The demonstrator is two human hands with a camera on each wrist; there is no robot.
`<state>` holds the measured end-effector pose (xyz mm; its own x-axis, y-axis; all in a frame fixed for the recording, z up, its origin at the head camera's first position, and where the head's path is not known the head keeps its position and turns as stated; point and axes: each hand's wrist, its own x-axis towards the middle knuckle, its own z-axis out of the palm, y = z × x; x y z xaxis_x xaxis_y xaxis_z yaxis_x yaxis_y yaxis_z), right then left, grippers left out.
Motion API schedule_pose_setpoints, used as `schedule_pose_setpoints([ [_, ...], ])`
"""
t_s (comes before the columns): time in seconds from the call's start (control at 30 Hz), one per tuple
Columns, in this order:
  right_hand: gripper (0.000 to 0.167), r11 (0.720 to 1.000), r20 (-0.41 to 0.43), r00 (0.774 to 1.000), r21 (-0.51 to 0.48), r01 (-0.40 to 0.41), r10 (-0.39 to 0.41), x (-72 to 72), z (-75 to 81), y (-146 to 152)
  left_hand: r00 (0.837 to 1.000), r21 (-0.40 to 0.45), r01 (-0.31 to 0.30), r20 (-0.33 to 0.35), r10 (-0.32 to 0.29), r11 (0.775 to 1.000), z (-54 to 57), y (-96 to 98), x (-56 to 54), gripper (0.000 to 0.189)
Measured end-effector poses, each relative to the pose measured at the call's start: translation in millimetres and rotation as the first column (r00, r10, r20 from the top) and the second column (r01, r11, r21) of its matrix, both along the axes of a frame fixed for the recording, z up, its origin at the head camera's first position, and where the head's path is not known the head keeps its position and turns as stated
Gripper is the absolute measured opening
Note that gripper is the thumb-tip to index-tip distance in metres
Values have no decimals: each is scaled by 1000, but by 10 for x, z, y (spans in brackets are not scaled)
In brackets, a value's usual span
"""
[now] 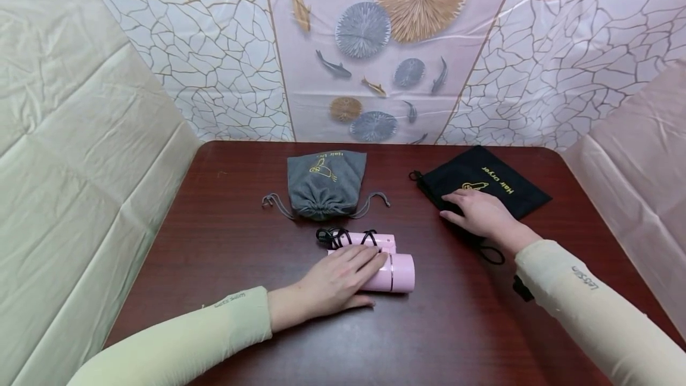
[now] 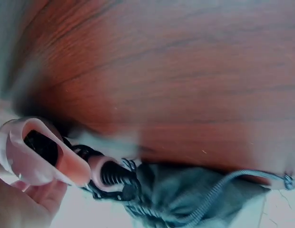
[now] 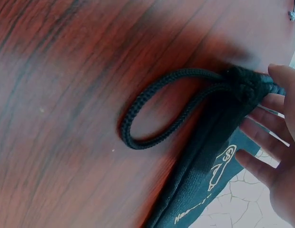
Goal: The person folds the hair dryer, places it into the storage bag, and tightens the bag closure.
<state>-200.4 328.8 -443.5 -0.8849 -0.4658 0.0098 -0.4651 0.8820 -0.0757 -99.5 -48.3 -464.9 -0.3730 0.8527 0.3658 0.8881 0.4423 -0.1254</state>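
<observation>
On a dark reddish desk [image 1: 241,320], a pink hair dryer [image 1: 379,281] is lying on its side near the middle, black cord [image 1: 324,235] wrapping its handle [image 1: 383,241]. The left hand [image 1: 333,279] is resting over the barrel, fingers [image 1: 373,267] lying fairly straight, thumb standing apart. The right hand [image 1: 477,212] is touching a black bag [image 1: 485,179], its fingers spreading loosely. A grey bag [image 1: 324,188] is lying beyond the dryer. The dryer is looking stiff, smooth and probably light (perhaps slightly slippery), its round barrel offering the best hold.
</observation>
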Motion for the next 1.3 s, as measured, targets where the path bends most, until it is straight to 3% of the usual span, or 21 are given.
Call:
schedule_pose_setpoints([
  [0.23, 42, 1000, -10, 1000, 5, 0, 0, -30, -8, 30, 989, 11, 125, 84, -126, 992, 147, -298, -113, 87],
  [0.43, 37, 1000, -36, 999, -4, -12, 12, -28, 0, 33, 971, -2, 203, 130, -201, 979, 135, -481, -188, 79],
  [0.87, 24, 997, -82, 994, -36, -75, 71, -122, -60, 123, 974, 4, 182, 135, -181, 983, -16, -394, -195, 84],
  [1.3, 23, 994, -66, 998, -109, -15, 8, -117, -19, 144, 983, 47, 140, 116, -145, 989, -87, -196, -123, 79],
])
